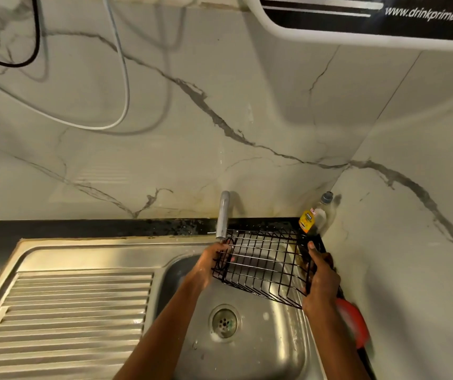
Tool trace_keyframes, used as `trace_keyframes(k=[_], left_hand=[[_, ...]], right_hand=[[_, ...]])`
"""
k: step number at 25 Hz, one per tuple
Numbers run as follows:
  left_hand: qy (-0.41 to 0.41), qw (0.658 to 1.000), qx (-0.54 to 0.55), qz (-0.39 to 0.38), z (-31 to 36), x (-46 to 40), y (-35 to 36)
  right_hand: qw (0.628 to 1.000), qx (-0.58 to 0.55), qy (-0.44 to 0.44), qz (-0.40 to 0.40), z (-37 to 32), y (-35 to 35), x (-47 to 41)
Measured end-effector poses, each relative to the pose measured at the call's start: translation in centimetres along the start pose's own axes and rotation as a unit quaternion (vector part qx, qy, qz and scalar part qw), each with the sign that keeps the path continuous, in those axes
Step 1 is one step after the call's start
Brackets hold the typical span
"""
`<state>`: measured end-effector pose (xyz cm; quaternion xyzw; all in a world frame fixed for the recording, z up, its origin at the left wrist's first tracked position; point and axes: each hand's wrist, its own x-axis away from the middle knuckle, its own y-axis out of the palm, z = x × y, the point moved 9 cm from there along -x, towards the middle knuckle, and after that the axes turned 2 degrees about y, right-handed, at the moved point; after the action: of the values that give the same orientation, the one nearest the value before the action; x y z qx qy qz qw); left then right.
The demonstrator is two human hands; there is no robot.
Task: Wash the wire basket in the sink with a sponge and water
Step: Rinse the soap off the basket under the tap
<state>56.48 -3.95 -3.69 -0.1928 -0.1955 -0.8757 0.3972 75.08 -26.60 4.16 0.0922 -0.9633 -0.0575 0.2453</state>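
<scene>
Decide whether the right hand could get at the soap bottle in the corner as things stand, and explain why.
Probably not straight away. The right hand grips one end of the wire basket, which lies between it and the soap bottle. Nothing else blocks the corner, so letting go and reaching over the basket looks feasible.

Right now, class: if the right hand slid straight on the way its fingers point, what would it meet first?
Probably the soap bottle. The right hand grips the basket with fingers aimed up toward the back corner, where the bottle stands; depth is unclear.
</scene>
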Motion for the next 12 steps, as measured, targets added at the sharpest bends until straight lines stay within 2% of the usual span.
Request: trace_keyframes(k=[2, 4, 7, 9, 12], left_hand=[[0.008, 0.998, -0.056, -0.041, 0.4, 0.5, 1.6], [0.007, 0.997, -0.064, -0.048, 0.7, 0.9, 1.9], [-0.023, 0.998, 0.045, -0.028, 0.0, 1.1, 1.5], [-0.021, 0.993, 0.112, 0.012, -0.5, 1.0, 0.9], [-0.024, 0.999, 0.041, 0.026, -1.3, 1.2, 1.3]], right_hand=[[1.0, 0.007, 0.002, 0.005, 0.0, -0.1, 0.1], [1.0, 0.01, -0.006, 0.014, 0.0, -0.5, 0.1], [1.0, 0.005, -0.002, 0.009, 0.1, -0.9, 0.0], [1.0, 0.0, -0.002, -0.002, 0.0, -0.9, 0.1], [1.0, 0.006, -0.006, -0.005, 0.0, -0.7, 0.5]])
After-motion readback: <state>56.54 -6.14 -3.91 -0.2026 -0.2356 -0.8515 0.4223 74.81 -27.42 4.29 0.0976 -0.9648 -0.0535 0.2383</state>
